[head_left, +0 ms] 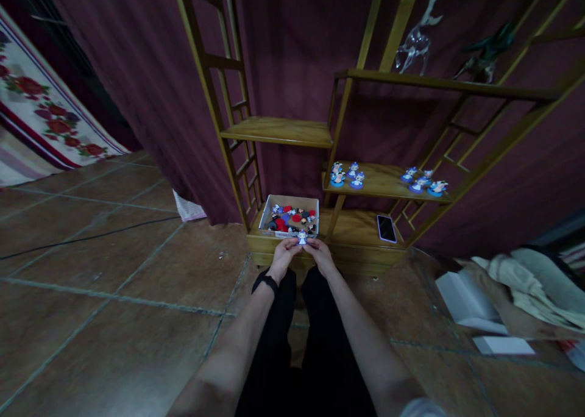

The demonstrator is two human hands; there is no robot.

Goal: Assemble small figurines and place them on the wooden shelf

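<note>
My left hand (284,252) and my right hand (320,252) meet just in front of a white cardboard box (267,216). Between their pinched fingertips sits a small blue-and-white figurine (302,238). The box stands on the bottom board of a wooden shelf unit (361,240) and holds several small red, blue and black figurines. A black band is on my left wrist.
Two groups of blue figurines (346,174) (423,181) stand on the middle shelf. A phone (386,228) lies on the bottom board. A glass deer (417,39) is on the top shelf. White boxes (466,301) and cloth lie on the tiled floor at right.
</note>
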